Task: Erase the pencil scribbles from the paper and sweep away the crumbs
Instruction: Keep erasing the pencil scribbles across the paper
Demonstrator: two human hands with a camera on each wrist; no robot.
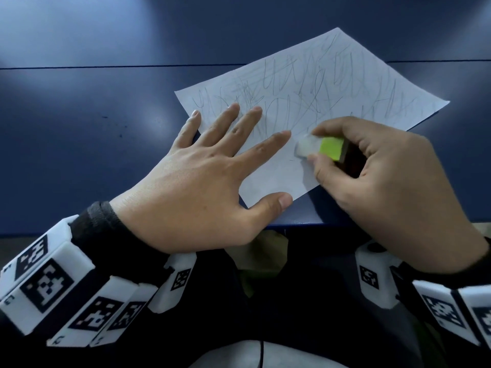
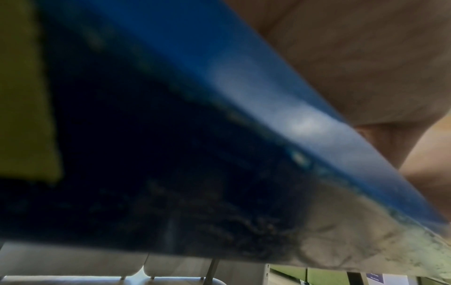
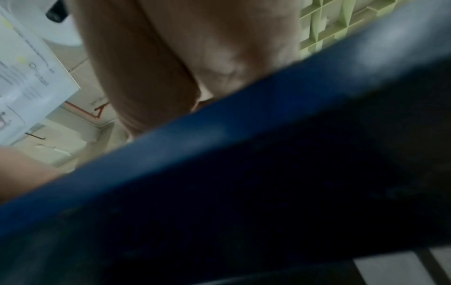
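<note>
Paper: one thin, limp, easily creased sheet on a smooth blue table, pencil-scribbled beyond the flat, spread left hand pinning its near corner; eraser, a white block in a green sleeve, pinched by the right hand, tip on paper beside the left forefinger.
</note>
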